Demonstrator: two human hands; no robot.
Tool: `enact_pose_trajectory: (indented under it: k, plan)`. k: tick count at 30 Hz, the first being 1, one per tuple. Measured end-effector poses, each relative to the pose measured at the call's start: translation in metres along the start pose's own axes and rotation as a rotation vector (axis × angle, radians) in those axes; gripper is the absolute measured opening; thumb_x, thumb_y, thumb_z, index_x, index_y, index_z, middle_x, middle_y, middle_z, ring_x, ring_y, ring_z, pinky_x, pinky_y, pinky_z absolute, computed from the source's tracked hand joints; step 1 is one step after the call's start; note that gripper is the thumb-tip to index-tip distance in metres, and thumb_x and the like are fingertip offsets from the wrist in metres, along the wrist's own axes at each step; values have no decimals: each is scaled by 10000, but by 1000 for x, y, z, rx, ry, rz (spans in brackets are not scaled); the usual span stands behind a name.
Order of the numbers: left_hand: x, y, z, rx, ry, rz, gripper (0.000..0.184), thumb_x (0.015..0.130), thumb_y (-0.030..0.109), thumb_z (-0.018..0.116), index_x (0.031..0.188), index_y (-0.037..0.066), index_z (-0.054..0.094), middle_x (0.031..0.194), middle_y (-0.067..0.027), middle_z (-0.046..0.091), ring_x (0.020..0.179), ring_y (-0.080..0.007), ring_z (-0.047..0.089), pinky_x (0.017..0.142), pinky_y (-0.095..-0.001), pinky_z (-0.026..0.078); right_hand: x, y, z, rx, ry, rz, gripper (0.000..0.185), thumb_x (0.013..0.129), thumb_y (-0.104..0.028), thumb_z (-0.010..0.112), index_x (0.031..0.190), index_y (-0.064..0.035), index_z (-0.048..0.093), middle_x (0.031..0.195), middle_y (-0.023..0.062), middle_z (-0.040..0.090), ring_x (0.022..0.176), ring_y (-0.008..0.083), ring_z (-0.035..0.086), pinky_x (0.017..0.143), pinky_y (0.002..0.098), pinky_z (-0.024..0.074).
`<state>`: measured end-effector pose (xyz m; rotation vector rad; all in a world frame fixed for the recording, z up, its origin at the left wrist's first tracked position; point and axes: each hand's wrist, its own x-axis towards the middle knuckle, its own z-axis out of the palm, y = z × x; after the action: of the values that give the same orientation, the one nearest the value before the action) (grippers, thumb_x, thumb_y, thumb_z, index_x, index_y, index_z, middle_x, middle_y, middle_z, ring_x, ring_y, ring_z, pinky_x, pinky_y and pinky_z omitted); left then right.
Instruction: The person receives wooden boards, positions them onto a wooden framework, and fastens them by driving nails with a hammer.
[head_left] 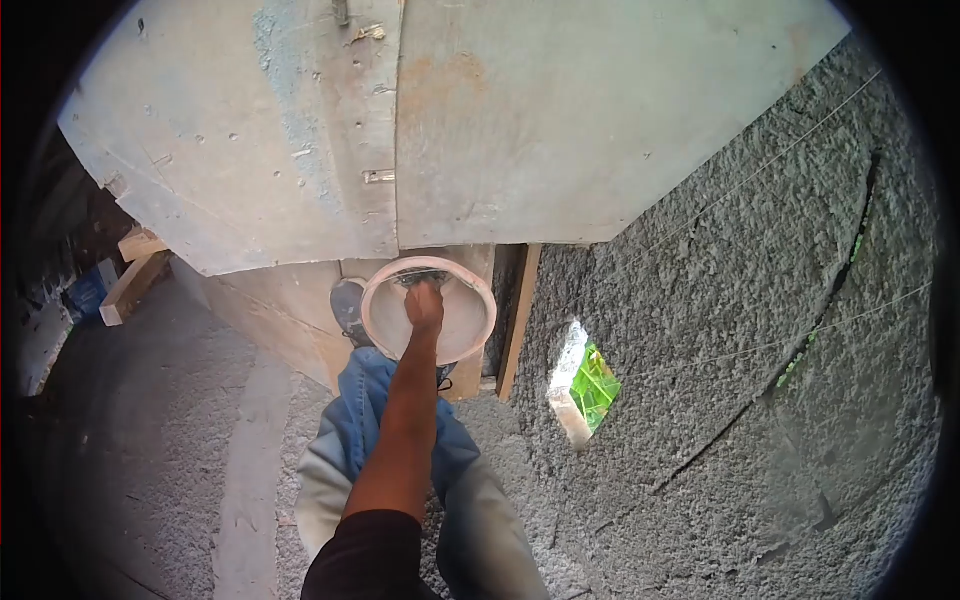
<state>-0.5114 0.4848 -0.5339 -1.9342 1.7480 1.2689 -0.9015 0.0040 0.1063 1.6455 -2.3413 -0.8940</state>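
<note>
One bare arm reaches down the middle of the view, and it looks like my right arm. My right hand (425,305) is inside a round pinkish basin (478,345), near its far rim. Its fingers are bent over something dark there, too small to make out. A pale, smooth surface shows inside the basin. The basin stands on brown boards, close in front of my legs in blue jeans and beside a grey shoe (347,305). My left hand does not show.
Large pale panels (520,120) stand across the top. A wooden post (519,325) is right of the basin. The rough grey wall (720,300) on the right has a diamond-shaped opening (595,390) showing green leaves. Wooden pieces (133,285) lie at the left.
</note>
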Motion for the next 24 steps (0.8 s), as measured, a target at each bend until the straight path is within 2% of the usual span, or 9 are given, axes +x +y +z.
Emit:
enact_pose_trajectory:
  k: [7,11,12,13,14,15,18,19,24]
  plan:
    - [-32,10,-31,-163,109,181,284,914,197,589,1125,10,618,1045,-254,673,942,-437,660,825,-515,528,13,10,-25,96,-67,140,414,992,-366,542,937,25,664,631,111,613,512,240,593,462,399,444]
    - [-68,45,-121,-132,-277,18,457,958,204,524,1360,0,447,938,-323,662,903,-489,645,804,-549,502,35,32,-40,145,-321,336,407,995,-366,541,959,21,664,637,105,612,520,238,594,467,398,442]
    - [-77,54,-146,-216,-295,64,468,987,226,483,1382,-15,415,890,-345,652,888,-498,644,802,-562,489,35,44,-15,-243,-118,65,396,983,-347,558,999,32,672,688,125,654,584,268,635,506,410,471]
    - [-88,69,-177,-218,-261,117,426,1007,253,459,1344,-7,436,938,-331,655,922,-502,635,809,-564,480,25,32,-14,-39,-90,200,348,981,-280,528,1101,14,671,806,171,707,704,326,674,594,430,511]
    - [-94,81,-209,-202,-229,140,426,1007,253,459,1344,-7,436,938,-331,655,922,-502,635,809,-564,480,37,55,27,581,48,258,421,1000,-335,534,858,57,593,587,88,563,397,182,488,350,377,342]
    - [-96,94,-239,-209,-227,236,404,1013,275,454,1311,1,455,977,-316,652,949,-498,627,820,-559,476,41,49,24,624,-73,320,451,1028,-361,497,862,51,578,574,34,494,389,153,429,334,352,308]
    - [-86,129,-329,-180,-116,379,337,1019,277,463,1223,13,507,1033,-278,642,980,-479,616,830,-537,474,34,38,30,639,46,267,439,982,-315,571,1058,109,658,847,244,697,695,342,678,629,454,513]
    - [-84,142,-352,-183,-58,410,291,1018,257,477,1167,15,542,1049,-255,635,984,-465,612,829,-520,475,34,35,20,673,-68,334,398,924,-243,580,1221,15,642,1187,248,669,1109,368,661,918,432,534]
    - [-64,232,-478,-268,251,764,143,986,110,563,1029,-21,602,924,-219,641,837,-376,625,765,-417,493,43,34,38,688,-130,364,369,927,-168,545,1240,4,639,1239,228,654,1167,375,632,966,438,521]
